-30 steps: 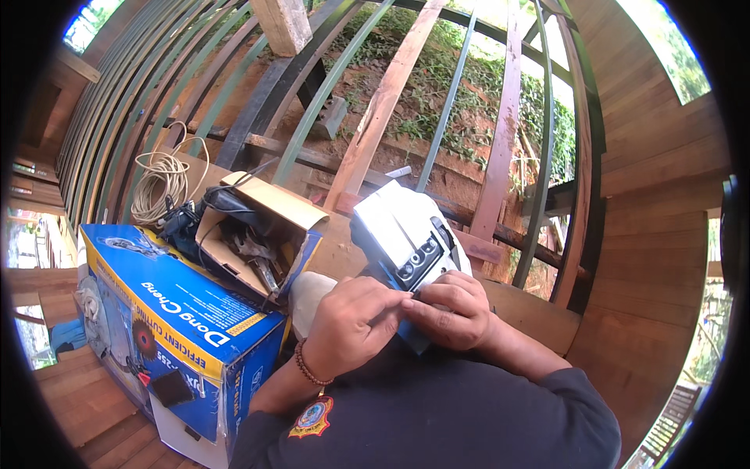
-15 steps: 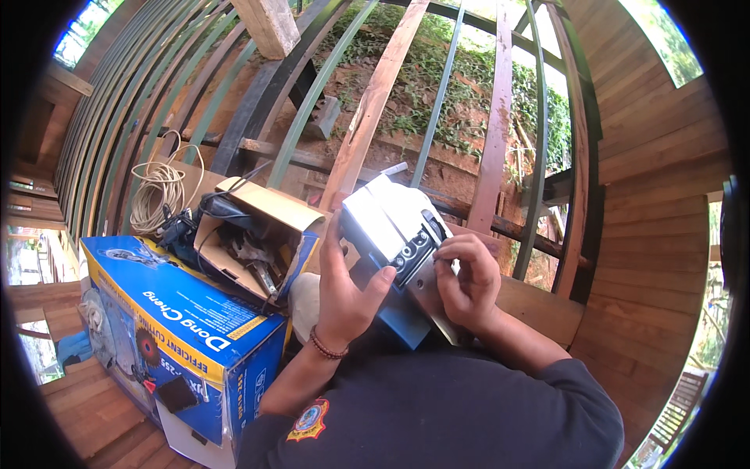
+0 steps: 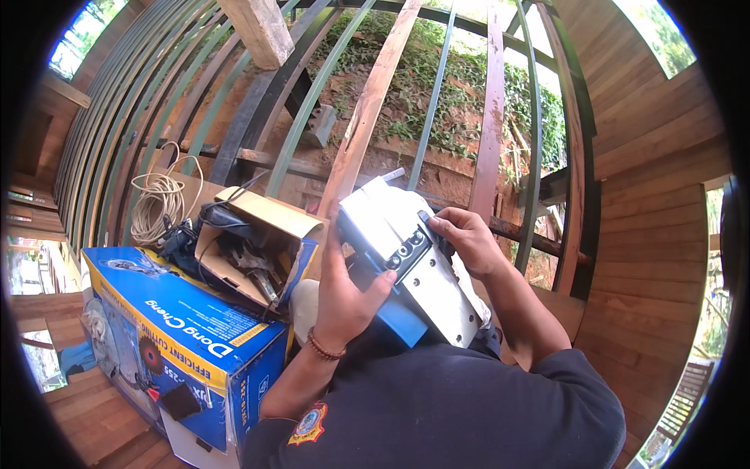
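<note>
An electric planer [image 3: 433,301] rests on my lap with its pale metal sole facing up and its blue body to the left. Across the sole runs a dark cutter drum [image 3: 405,252] with several bolts. My left hand [image 3: 344,293] is closed round the planer's left side, its thumb lying at the drum's near end. At the drum's far right end, my right hand [image 3: 467,238] pinches a dark part with thumb and fingers. Whether anything small sits in that pinch is hidden. Glare washes out the sole's upper plate.
To the left stands a blue and yellow power tool carton [image 3: 187,313]. On it, an open cardboard box [image 3: 269,215] holds tools and dark cables. A coil of pale cord [image 3: 156,207] lies behind. Ahead, spaced joists [image 3: 375,102] leave gaps over soil and plants; a wooden post [image 3: 262,35] stands among them.
My right hand has moved up and outward from beside the drum's bolts to its far right end, uncovering more of the lower sole plate. The left hand keeps its hold.
</note>
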`<action>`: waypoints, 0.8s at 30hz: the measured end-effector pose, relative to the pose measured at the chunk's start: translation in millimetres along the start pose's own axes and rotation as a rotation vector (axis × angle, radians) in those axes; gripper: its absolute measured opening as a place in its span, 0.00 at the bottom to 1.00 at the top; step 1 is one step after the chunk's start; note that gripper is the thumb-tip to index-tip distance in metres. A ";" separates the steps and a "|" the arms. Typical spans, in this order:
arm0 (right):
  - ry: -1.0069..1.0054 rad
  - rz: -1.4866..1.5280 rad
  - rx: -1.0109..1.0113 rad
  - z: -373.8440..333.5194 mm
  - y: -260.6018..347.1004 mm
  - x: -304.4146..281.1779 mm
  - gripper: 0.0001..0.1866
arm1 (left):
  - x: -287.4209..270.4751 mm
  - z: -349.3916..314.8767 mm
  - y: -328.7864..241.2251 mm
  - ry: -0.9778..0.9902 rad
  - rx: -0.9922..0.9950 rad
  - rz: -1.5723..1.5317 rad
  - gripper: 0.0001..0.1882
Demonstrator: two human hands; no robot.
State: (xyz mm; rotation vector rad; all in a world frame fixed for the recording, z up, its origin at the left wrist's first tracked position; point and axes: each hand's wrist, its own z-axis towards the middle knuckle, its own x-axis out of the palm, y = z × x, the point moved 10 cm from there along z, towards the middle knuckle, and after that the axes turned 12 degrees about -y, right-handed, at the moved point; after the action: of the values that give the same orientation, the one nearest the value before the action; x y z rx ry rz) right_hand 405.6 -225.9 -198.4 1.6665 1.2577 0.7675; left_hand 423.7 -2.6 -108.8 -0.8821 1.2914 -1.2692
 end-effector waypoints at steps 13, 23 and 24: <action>0.148 0.293 0.155 3.2 -20.4 -0.2 0.08 | 0.9 -3.4 8.1 -0.008 -0.020 -0.025 0.55; -0.009 0.044 -0.126 4.0 7.5 -17.5 0.09 | 6.0 -3.0 9.6 -0.015 -0.022 -0.052 0.55; -0.065 -0.020 -0.193 1.6 17.0 -22.4 0.08 | 6.4 -2.8 11.0 -0.014 -0.012 -0.045 0.55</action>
State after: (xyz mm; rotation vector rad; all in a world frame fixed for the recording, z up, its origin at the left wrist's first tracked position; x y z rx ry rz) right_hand 407.4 -249.4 -182.8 1.5092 1.1171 0.7909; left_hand 421.8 -6.5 -121.1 -0.9318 1.2758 -1.2885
